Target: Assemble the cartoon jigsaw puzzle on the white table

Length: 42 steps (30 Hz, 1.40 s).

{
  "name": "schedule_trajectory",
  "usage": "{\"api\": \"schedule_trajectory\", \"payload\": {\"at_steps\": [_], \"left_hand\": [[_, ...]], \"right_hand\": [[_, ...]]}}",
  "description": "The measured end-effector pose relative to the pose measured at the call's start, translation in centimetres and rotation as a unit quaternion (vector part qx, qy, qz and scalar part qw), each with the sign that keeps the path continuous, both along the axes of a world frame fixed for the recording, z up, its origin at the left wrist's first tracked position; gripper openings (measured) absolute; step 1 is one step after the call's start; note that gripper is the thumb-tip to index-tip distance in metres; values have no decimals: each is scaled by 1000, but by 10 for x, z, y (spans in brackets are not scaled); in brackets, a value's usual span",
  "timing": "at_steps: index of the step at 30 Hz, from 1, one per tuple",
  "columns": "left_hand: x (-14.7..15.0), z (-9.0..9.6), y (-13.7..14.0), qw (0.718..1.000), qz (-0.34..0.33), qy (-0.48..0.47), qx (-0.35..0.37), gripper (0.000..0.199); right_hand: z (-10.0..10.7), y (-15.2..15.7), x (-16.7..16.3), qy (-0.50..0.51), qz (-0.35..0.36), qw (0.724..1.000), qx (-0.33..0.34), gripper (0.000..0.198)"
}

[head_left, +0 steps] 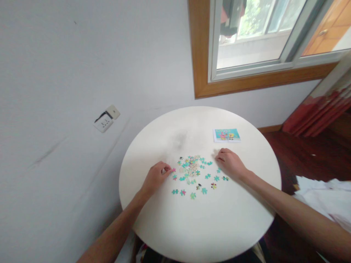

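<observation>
Loose jigsaw puzzle pieces, mostly teal and some showing pale backs, lie in a spread pile on the white round table. At the pile's left side, my left hand pinches a pink puzzle piece at its fingertips, low over the tabletop. To the right of the pile, my right hand rests on the table with its fingers curled together. What those fingers hold, if anything, is hidden. Several single pieces, such as a teal puzzle piece, lie apart nearer to me.
A picture card with cartoon figures lies beyond my right hand. The wall with a socket stands close on the left, and a wood-framed window is behind the table. White sheets or cloth lie at the right.
</observation>
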<state>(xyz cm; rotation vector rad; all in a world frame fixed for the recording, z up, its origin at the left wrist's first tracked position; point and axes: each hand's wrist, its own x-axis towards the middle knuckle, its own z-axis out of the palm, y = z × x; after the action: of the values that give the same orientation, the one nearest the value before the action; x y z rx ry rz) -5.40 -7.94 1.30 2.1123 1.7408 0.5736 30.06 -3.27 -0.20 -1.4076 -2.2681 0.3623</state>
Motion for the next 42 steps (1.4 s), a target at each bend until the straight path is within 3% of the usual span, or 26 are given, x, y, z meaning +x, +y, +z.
{"api": "schedule_trajectory", "payload": {"at_steps": [5,11,17,20,25,28,33,38,40,42], "left_hand": [[24,8,5,997,-80,18,7,15],[38,8,11,993,-98,62,-33,16],[37,13,14,986,-144,74,-29,9],[38,12,13,985,-158,70,-2,16],[43,10,10,988,-141,27,58,22],[45,14,7,991,-114,-30,58,21],[48,21,2,990,-71,-123,7,23],[53,12,3,991,-50,-126,-4,24],[51,7,6,991,-39,-126,-22,25],[41,4,12,988,-29,-142,-52,25]], "right_hand": [[3,-7,3,-75,52,996,17,24],[8,-12,-1,-94,46,994,20,17],[19,-19,-22,-8,40,999,9,17],[25,-23,-47,48,63,997,-19,17],[24,-23,-97,101,120,987,-43,22],[19,-19,-113,160,116,978,-67,9],[9,-17,-113,285,88,939,-174,17],[7,-27,-109,344,109,894,-265,21],[10,-29,-102,340,103,895,-269,22],[13,-24,-87,306,77,925,-210,21]]}}
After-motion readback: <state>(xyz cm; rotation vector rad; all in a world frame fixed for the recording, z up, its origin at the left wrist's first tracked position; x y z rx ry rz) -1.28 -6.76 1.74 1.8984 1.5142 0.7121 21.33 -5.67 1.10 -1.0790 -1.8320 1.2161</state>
